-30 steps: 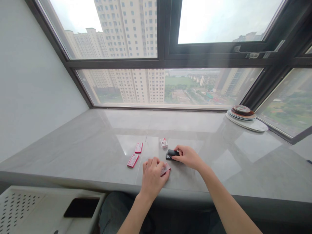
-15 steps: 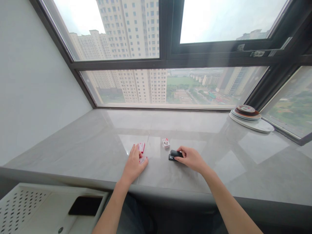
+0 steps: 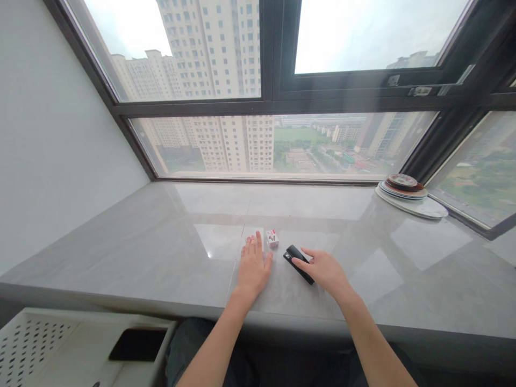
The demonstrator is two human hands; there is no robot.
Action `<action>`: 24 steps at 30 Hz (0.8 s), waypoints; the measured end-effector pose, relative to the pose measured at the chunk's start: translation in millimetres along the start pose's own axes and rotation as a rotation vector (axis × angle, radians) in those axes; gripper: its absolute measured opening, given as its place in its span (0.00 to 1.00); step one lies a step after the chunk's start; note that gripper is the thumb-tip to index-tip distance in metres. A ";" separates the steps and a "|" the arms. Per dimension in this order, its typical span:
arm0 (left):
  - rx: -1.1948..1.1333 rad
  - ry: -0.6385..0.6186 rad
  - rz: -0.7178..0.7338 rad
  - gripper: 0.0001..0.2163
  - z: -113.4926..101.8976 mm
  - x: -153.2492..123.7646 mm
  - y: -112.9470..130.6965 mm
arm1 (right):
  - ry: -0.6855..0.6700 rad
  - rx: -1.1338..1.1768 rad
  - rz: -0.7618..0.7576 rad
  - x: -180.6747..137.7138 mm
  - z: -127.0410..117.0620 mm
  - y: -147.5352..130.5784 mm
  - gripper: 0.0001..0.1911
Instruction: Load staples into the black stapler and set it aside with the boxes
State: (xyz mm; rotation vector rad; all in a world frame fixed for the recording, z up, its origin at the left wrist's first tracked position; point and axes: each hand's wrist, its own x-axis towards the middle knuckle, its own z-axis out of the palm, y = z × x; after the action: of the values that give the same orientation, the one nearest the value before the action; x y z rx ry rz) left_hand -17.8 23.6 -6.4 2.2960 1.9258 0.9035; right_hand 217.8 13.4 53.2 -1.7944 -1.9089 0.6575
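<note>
My left hand [image 3: 253,269] lies flat with its fingers stretched forward on the grey stone ledge, just left of a small white box [image 3: 272,238] with red and black print. The red-and-white box from the earlier frame is out of sight; whether it sits beneath this hand I cannot tell. A black stapler [image 3: 299,264] rests diagonally on the ledge, its front end toward the window. Over its right side is my right hand [image 3: 327,271], thumb across the stapler's body and index finger spread apart from it.
At the back right, a stack of round plates or boards [image 3: 411,196] stands by the window frame. Below the ledge [image 3: 121,252] at lower left is a white perforated basket [image 3: 76,344] with a dark rectangular opening or object in it.
My left hand has moved right and flattened, and the red-and-white box no longer shows. The stapler has turned from nearly sideways to diagonal. My right hand's fingers have spread from their grip on it.
</note>
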 end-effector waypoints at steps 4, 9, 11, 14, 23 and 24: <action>0.008 -0.013 0.015 0.29 14.4 13.2 30.6 | -0.066 0.077 0.017 -5.9 -4.7 0.7 0.26; 0.010 0.018 0.071 0.22 11.0 7.8 32.0 | -0.109 0.135 0.088 -13.7 1.2 3.6 0.29; 0.021 0.020 0.092 0.22 4.4 -3.2 29.8 | -0.087 0.149 0.080 -17.9 11.8 -1.0 0.29; 0.033 0.006 0.090 0.22 -5.9 -21.3 28.1 | -0.164 0.258 0.030 -22.8 33.2 -16.6 0.26; 0.050 0.004 0.052 0.22 -37.7 -35.4 -38.8 | -0.207 0.396 -0.157 -3.0 103.0 -84.7 0.19; 0.052 0.011 0.055 0.22 -42.6 -33.2 -53.0 | -0.216 0.401 -0.168 3.3 111.3 -94.2 0.19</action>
State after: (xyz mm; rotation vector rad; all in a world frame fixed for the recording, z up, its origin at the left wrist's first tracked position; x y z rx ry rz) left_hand -86.4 -8.3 -4.0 2.3890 1.9214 0.8832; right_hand 75.4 7.4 22.6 -1.3446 -1.8684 1.1189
